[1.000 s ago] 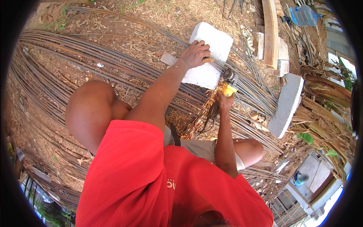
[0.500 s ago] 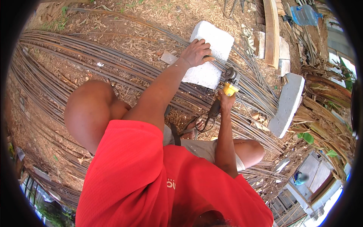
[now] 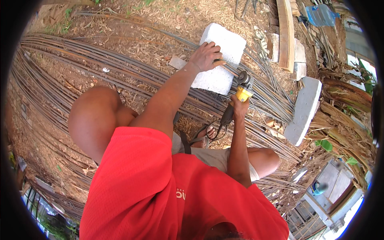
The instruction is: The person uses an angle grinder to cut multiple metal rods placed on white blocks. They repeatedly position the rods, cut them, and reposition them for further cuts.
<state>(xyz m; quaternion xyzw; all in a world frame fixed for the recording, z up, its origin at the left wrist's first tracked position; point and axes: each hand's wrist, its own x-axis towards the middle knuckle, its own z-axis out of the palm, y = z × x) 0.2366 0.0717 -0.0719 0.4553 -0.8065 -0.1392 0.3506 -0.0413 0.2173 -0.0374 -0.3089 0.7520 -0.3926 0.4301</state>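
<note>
My left hand point(image 3: 206, 56) is closed around steel rods point(image 3: 228, 68) lying across a white block point(image 3: 225, 39). In my right hand point(image 3: 240, 106) is a yellow and black angle grinder point(image 3: 243, 94), gripped by its body. The grinder's head and disc stand at the block's right edge, close to the rods. Whether the disc touches a rod, I cannot tell. A black cable runs from the grinder's lower end down near my foot. My left palm hides part of the rods it grips.
Long bundles of steel rods point(image 3: 84, 51) stretch across the ground from the left, beneath the white block. A grey slab point(image 3: 305, 110) lies at their right ends. Wooden planks point(image 3: 286, 36) and a blue plastic bottle point(image 3: 321, 16) are at the upper right. Another person point(image 3: 319, 188) is far off, lower right.
</note>
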